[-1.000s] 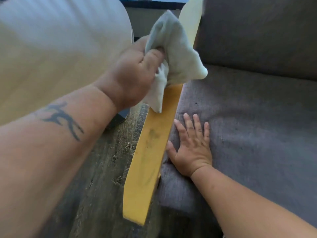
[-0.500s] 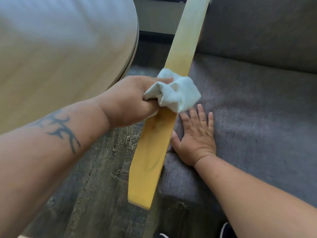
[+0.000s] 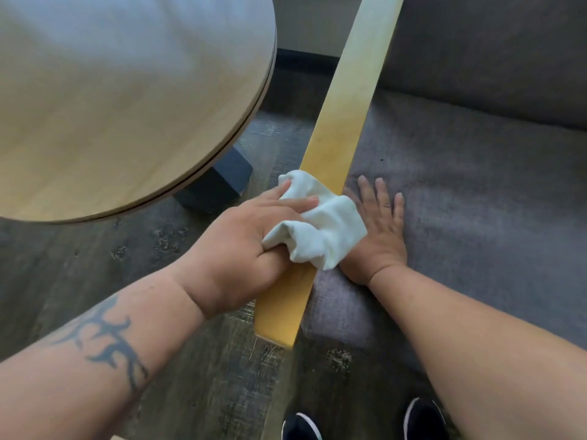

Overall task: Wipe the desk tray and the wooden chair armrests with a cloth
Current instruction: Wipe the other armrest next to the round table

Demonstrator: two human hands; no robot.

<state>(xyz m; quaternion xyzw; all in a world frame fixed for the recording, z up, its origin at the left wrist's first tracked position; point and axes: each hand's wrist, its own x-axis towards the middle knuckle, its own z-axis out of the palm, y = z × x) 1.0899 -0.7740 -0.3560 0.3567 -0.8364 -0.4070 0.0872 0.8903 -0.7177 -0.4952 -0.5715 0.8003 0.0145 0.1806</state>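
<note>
Your left hand (image 3: pixel 241 249), clenched on the cloth (image 3: pixel 320 230), has slid down the armrest (image 3: pixel 346 115) toward its near end, probably finishing this stroke, while your right hand (image 3: pixel 378 230) rests flat, fingers spread, on the seat cushion (image 3: pixel 476 201).

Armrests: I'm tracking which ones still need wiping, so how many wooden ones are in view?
1. The wooden armrest runs between round table and grey seat, under the cloth. Any other is out of frame.
</note>
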